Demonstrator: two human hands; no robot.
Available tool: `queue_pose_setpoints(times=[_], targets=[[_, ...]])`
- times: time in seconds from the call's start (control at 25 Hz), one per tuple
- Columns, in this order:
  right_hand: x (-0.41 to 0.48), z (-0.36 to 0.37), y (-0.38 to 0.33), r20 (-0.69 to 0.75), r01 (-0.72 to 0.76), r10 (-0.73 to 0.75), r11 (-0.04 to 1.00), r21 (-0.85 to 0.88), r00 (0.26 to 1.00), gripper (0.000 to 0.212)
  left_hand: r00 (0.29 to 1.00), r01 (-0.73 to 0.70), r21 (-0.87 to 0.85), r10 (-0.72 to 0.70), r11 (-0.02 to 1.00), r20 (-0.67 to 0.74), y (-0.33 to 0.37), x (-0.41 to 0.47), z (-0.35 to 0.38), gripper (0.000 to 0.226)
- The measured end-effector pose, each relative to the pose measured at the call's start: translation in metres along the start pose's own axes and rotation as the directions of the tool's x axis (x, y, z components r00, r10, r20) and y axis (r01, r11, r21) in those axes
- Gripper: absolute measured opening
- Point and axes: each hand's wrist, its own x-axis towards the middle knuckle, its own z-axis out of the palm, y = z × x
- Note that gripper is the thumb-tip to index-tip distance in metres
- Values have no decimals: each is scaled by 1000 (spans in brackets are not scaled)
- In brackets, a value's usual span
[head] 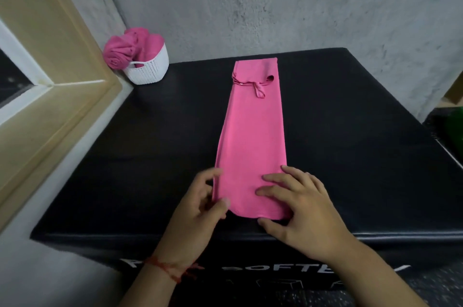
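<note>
A pink garment (pixel 253 136) lies folded into a long narrow strip on the black padded surface (pixel 150 156), its strap end far from me. My left hand (pixel 200 209) is at the strip's near left edge, thumb and fingers curled at the cloth's border. My right hand (pixel 298 206) rests on the near right corner with fingers spread flat, thumb on the black surface just below the hem.
A white basket (pixel 147 68) with rolled pink cloths (pixel 125 48) stands at the back left corner against the grey wall. A beige window frame (pixel 50 81) runs along the left. Something green (pixel 456 126) shows at the right edge.
</note>
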Motion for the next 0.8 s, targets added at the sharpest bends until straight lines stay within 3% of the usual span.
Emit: queue_pose_setpoints(times=[0.08,0.2,0.32,0.4,0.68,0.8], targets=[[1,2,0,-8,-12,12,1000,3,1000,56,987,-111,143,92,983,130,-5,1,-7,50],[4,1,0,-26,-7,7,1000,-4,1000,54,953,-299,382,258,874,157,-15,22,-14,54],[3,0,1,-33,-5,5,1000,-1,999,52,870,-471,493,478,731,122,-27,43,-16,36],[3,4,2,-55,-9,10,1000,9,998,51,833,-518,505,542,691,113,-36,47,-15,23],[-1,6,2,-102,4,-1,999,37,995,52,809,-566,512,554,646,196,-48,51,-12,21],[-4,9,0,-104,17,-15,1000,12,995,54,892,-439,439,438,783,112,-48,44,-11,25]])
